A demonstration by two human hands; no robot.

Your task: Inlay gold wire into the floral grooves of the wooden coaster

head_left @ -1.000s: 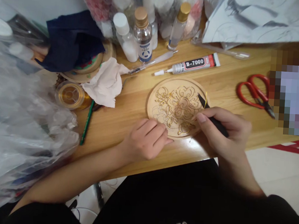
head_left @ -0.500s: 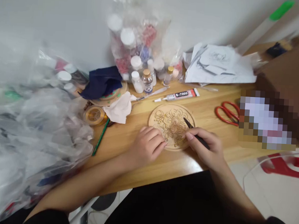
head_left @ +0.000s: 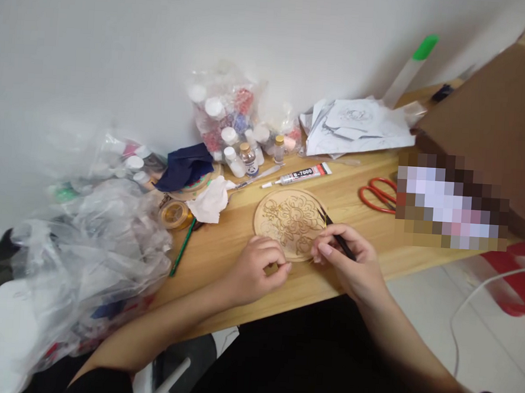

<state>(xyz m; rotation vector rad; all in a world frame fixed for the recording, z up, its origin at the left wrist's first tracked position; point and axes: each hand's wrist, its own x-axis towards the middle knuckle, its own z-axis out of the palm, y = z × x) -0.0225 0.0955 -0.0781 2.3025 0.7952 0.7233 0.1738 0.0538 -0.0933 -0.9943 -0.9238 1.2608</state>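
A round wooden disc (head_left: 265, 217) lies flat on the table, covered with a raised flower pattern in gold-coloured lines. My right hand (head_left: 356, 261) is closed around black tweezers (head_left: 342, 244), whose two tips stand slightly apart over the disc's right side. A fine gold strand seems to show by its fingers. At the disc's lower left edge is my left hand (head_left: 260, 270), fingers curled and thumb and forefinger brought together; whatever is between them is too small to make out.
Behind the disc lie a B-7000 glue tube (head_left: 303, 174) and small bottles (head_left: 248, 158). Red-handled scissors (head_left: 377, 194) are at the right, near a cardboard box (head_left: 484, 127). Leftward are a gold wire spool (head_left: 175, 213), a green pencil (head_left: 183, 248) and plastic bags (head_left: 109, 223).
My left hand has drawn back slightly from the disc, its thumb and forefinger now forming a loop. The right hand has turned a little with the tweezers. The camera view has shifted.
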